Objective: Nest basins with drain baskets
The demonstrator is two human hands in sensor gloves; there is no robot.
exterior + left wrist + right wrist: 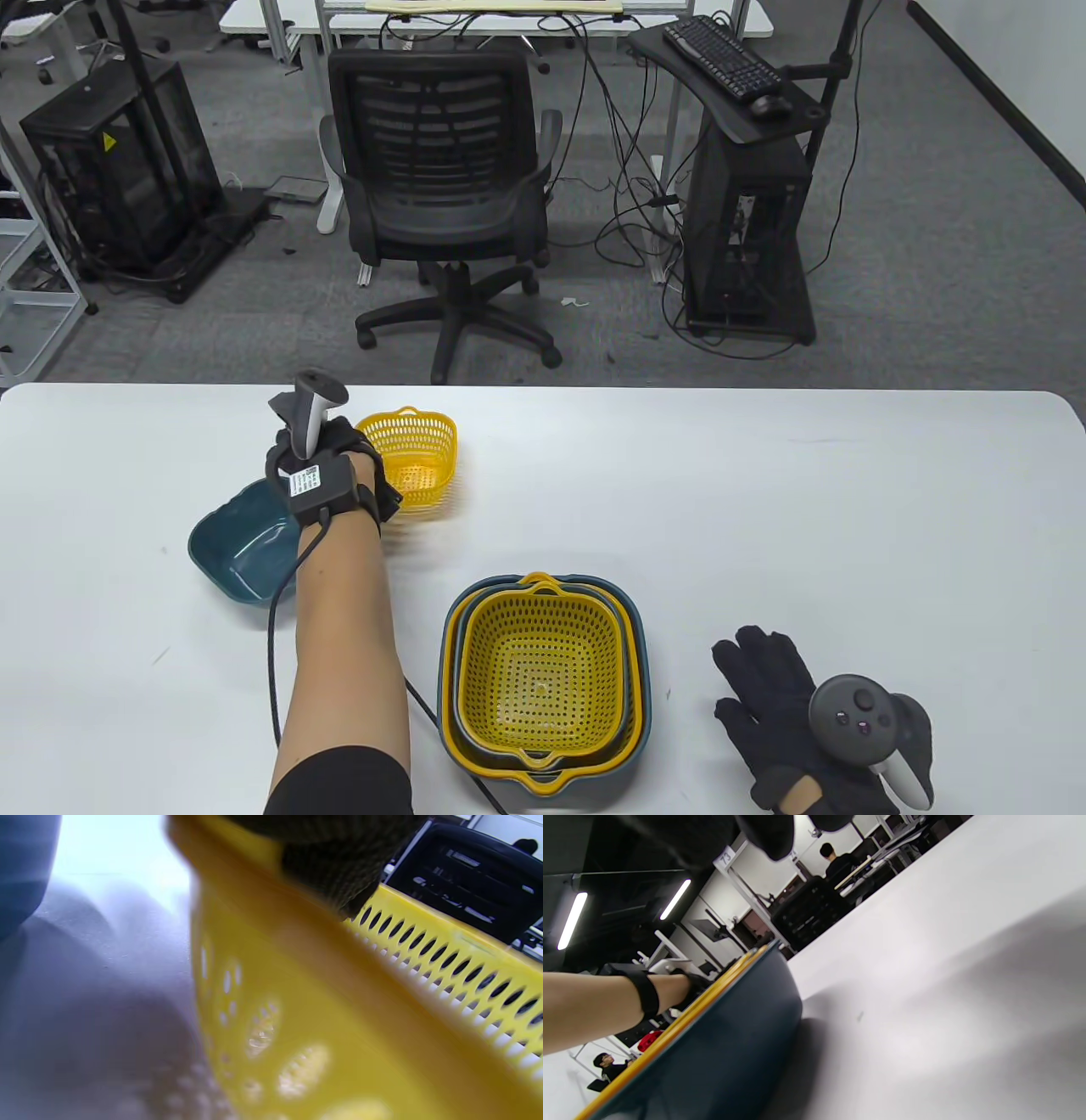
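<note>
Table view, with both wrist views. The left hand (335, 463), in a black sensor glove with a grey tracker strapped to its back, reaches across the white table (764, 509) and grips the near left rim of a small yellow perforated plastic drain basket (411, 458); in the left wrist view a gloved fingertip (335, 878) presses over the basket's rim (297, 984), the slotted wall running away to the right. The picture blurs around the basket, and whether it rests on the table or is raised cannot be told. Just left of the hand, partly hidden beneath the wrist, stands a small teal plastic basin (237, 548), open side up. Nearer the front edge, at centre, sits a nested stack (543, 679): a dark blue-grey square basin outermost, yellow and grey rims within it, and a large yellow perforated basket innermost. The right wrist view shows this stack's dark outer wall (721, 1052) topped by a yellow rim, with the left forearm behind it. The right hand (789, 722) lies to the right of the stack, apart from it, palm down on the table with fingers spread, holding nothing.
</note>
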